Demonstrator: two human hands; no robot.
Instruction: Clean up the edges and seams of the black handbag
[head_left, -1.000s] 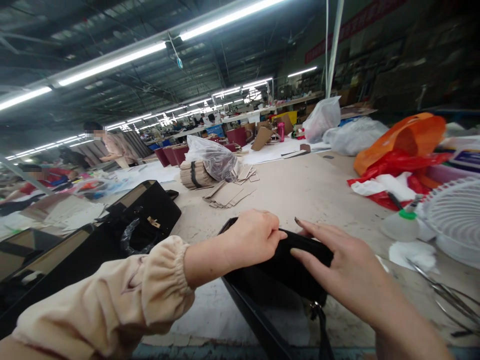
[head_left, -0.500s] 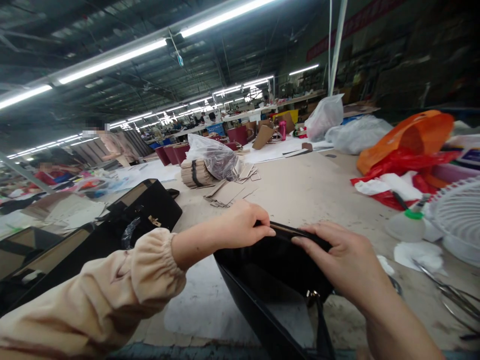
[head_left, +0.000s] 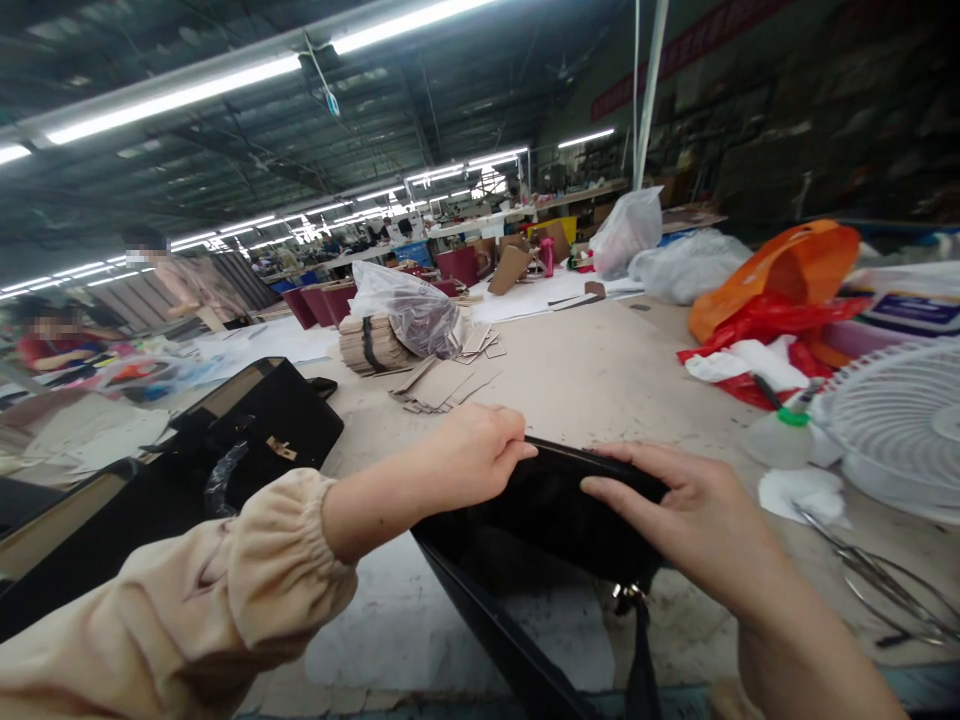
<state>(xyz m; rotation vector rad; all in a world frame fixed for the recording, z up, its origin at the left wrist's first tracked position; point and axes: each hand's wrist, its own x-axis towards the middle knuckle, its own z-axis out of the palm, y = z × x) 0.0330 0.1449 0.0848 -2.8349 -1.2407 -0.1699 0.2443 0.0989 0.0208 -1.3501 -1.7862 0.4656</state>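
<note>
A black handbag (head_left: 495,620) stands tilted in front of me, its mouth open toward my body. My left hand (head_left: 487,450) pinches the far rim at its left end. Farther right along that same rim, my right hand (head_left: 675,500) grips with the thumb inside and the fingers over the outer side. A strap with a gold-coloured metal fitting (head_left: 628,594) hangs from the bag below my right hand. The bag's dark inside is hard to make out. Left of my sleeve, another black handbag (head_left: 300,420) with a gold-coloured clasp and a plastic-wrapped handle stands on the table.
At right are a white fan (head_left: 900,430), a bottle with a green collar (head_left: 784,435), scissors (head_left: 862,565) and an orange bag (head_left: 780,275). Card pieces (head_left: 442,385) and a strapped card bundle (head_left: 375,345) lie ahead. Two people are at the far left, one standing (head_left: 195,285).
My view has turned slightly right, so the surroundings shift left. Both hands keep their hold on the bag's rim, with little change in position.
</note>
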